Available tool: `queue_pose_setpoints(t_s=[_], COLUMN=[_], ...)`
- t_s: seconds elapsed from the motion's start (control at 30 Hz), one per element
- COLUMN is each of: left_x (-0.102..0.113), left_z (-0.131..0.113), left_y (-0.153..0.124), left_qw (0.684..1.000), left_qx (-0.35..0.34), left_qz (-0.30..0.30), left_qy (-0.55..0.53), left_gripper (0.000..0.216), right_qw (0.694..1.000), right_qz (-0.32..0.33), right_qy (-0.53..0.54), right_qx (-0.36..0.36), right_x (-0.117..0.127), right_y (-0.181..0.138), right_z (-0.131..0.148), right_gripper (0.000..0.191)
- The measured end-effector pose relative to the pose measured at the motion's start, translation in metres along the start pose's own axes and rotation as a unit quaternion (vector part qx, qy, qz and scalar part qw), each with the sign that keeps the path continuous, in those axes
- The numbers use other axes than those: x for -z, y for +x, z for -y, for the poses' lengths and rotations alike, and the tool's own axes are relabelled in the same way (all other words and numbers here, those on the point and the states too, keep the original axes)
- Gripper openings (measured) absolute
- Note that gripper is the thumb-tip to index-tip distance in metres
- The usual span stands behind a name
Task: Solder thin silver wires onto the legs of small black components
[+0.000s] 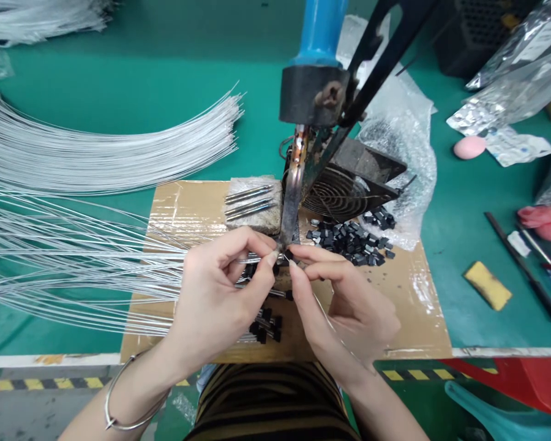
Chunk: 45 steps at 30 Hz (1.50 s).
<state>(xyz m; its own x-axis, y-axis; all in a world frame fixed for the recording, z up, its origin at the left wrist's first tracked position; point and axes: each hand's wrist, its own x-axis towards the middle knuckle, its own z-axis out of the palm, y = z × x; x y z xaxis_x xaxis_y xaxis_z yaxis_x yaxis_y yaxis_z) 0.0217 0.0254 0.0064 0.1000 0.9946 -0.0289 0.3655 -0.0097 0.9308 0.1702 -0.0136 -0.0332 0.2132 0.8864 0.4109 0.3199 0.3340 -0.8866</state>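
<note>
Under the soldering iron (295, 165), my two hands meet at the fingertips. My left hand (220, 294) pinches the end of a thin white cable between thumb and index finger. My right hand (353, 300) is closed on a thin solder wire (324, 311), which trails down over the palm to the wrist. A small black piece sits between the fingertips, partly hidden, close to the iron's tip. Below my hands lie several cable ends with black connectors (267, 324). More white cables (96, 263) run in from the left beneath my left hand.
Loose black connector pieces (351, 240) lie right of the iron, before a black fan (349, 184). Metal rods rest on a pale block (252, 222). A thick cable bundle (119, 153) lies at left. A yellow sponge (487, 285) and bubble wrap (408, 147) are at right.
</note>
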Motion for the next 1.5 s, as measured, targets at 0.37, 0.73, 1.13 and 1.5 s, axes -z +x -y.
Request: queue_pose_setpoints(t_s=[0.37,0.73,1.13,1.5], left_x=[0.0003,-0.0015,0.0001,-0.0005], left_z=[0.0017,0.0022,0.0027,0.0041], left_y=[0.0005,0.0002,-0.0011,-0.0002], left_qw=[1.000,1.000,1.000,1.000], left_qx=[0.003,-0.009,-0.010,0.018], left_qz=[-0.002,-0.003,-0.002,0.011], left_qy=[0.003,0.003,0.005,0.001], left_gripper=[0.011,0.012,0.013,0.011], right_qw=[1.000,1.000,1.000,1.000], right_qz=[-0.005,-0.003,-0.002,0.009], right_qy=[-0.003,-0.002,-0.018,0.007], right_qx=[0.002,0.004,0.007,-0.022], right_x=[-0.0007,-0.0003,-0.0001,0.0006], right_y=[0.0003,-0.0004,0.0004,-0.0020], right_z=[-0.0008,-0.0002,-0.0006,-0.0016], right_gripper=[0.028,0.029,0.023,0.020])
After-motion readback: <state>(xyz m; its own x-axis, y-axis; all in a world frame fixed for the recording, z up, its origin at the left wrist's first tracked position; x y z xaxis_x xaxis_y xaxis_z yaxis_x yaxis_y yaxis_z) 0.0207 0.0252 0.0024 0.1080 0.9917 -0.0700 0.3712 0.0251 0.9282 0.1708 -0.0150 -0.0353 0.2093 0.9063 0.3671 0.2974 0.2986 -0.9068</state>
